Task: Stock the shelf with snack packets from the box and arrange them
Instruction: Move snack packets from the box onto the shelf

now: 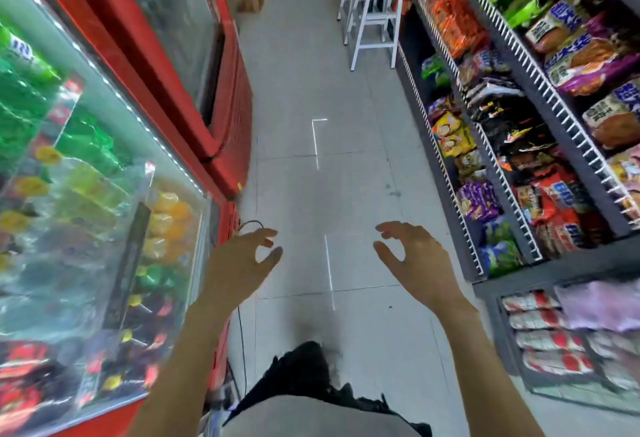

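Both hands empty: left hand [242, 256] and right hand [414, 256] lower centre, fingers loosely curled, apart. Box not in view. Snack packets [550, 208] fill shelf [512, 208] along right edge. Judged light, crinkly, slippery, crushable; pinch top seam.

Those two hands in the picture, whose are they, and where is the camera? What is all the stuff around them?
The camera sits on a person's head and looks down, so you see their own arms. The left hand and the right hand hang over the grey floor with fingers loosely curled, and neither holds anything. On the right stands a shelf full of snack packets. On the left is a glass drinks fridge with a red frame. Far ahead stands a white stool. I cannot see a box here.
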The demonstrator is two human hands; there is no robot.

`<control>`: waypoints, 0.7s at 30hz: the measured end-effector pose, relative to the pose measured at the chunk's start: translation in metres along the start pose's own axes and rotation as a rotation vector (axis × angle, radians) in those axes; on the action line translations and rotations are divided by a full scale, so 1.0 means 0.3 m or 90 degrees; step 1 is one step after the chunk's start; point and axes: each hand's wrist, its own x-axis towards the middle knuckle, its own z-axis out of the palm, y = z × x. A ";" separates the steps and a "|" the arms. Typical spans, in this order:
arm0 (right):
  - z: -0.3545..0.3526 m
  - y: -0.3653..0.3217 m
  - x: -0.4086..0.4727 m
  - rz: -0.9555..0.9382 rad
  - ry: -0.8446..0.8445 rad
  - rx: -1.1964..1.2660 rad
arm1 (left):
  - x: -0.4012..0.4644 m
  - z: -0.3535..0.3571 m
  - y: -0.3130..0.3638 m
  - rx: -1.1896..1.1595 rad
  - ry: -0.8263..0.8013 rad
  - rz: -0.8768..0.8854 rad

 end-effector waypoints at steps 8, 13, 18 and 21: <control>0.075 0.072 0.258 0.014 0.001 -0.032 | 0.256 0.014 0.015 -0.099 0.133 -0.119; 0.122 0.089 0.562 0.031 -0.052 -0.014 | 0.570 -0.006 -0.036 -0.031 0.128 -0.049; 0.133 0.046 0.936 0.054 -0.063 -0.065 | 0.932 -0.100 -0.066 -0.029 0.016 0.036; 0.135 0.040 1.142 0.073 -0.063 -0.075 | 1.152 -0.184 -0.080 -0.015 -0.010 0.062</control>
